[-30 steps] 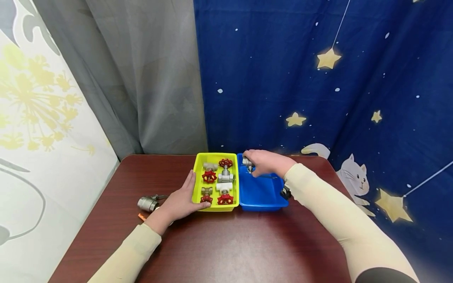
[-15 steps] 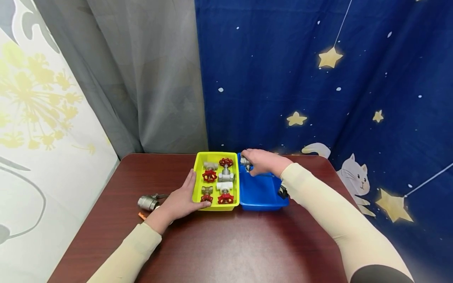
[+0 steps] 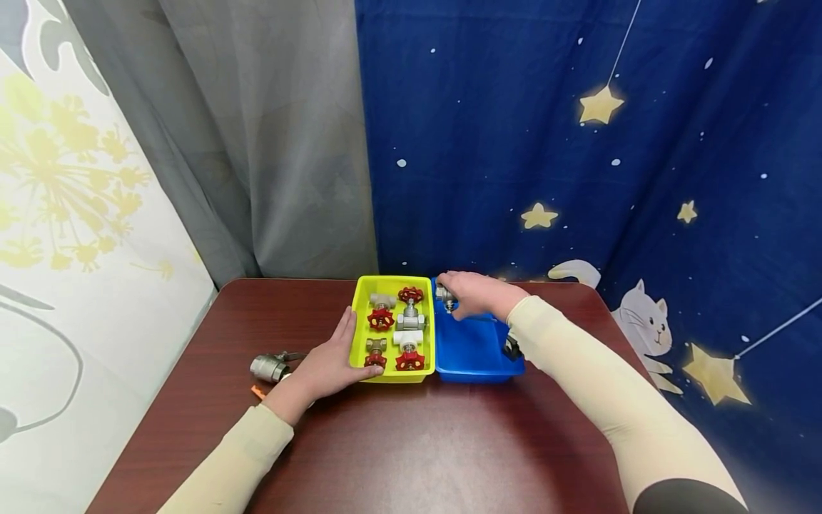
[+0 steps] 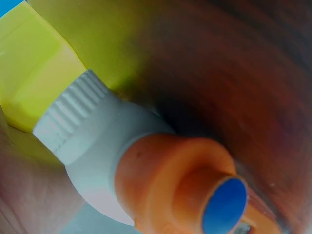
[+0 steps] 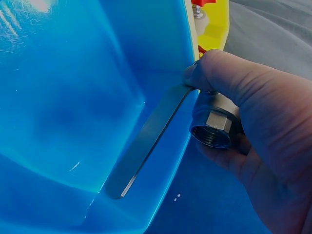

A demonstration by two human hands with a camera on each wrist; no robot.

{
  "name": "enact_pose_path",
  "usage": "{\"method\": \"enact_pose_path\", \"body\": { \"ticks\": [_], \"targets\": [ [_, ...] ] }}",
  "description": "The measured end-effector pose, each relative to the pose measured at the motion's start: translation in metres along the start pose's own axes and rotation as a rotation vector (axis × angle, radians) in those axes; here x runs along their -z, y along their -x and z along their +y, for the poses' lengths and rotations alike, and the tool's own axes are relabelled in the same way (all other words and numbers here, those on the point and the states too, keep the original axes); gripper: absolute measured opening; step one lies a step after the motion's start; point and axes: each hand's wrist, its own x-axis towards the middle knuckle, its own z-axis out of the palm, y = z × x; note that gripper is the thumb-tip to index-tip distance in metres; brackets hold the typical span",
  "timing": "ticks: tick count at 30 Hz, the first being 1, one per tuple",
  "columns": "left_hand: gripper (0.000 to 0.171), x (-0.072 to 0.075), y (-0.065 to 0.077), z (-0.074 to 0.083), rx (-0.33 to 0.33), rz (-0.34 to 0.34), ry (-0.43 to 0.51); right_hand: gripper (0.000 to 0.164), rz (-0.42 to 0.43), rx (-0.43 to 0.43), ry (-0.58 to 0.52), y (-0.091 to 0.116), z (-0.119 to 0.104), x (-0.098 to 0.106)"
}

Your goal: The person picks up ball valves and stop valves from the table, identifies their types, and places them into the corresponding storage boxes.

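Note:
In the head view my right hand (image 3: 478, 293) grips a metal ball valve (image 5: 219, 119) over the back left corner of a blue tray (image 3: 472, 350). Its long flat lever (image 5: 151, 141) slants down across the tray's inside in the right wrist view, and the threaded mouth faces the camera. My left hand (image 3: 329, 368) rests against the left side of a yellow tray (image 3: 392, 379), fingers straight along the wall, thumb over the front rim. Several valves with red handwheels, such as a white one (image 3: 408, 340), lie in the yellow tray.
On the table (image 3: 411, 442), left of my left wrist, lies a larger metal ball valve (image 3: 266, 369). A white and orange plastic valve (image 4: 102, 136) lies close under that wrist. The trays stand side by side at the table's back, before grey and blue curtains (image 3: 488, 178).
My right hand has shifted slightly left with the ball valve, closer to the wall between the trays. The left hand stays in place on the yellow tray.

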Motion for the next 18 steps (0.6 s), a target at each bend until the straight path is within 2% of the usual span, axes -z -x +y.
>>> {"method": "enact_pose_path", "body": {
  "ticks": [18],
  "targets": [
    [0.140, 0.001, 0.000, 0.000, 0.015, -0.018, 0.010, 0.085, -0.048, -0.014, -0.040, -0.008, 0.003, -0.011]
  ]
}}
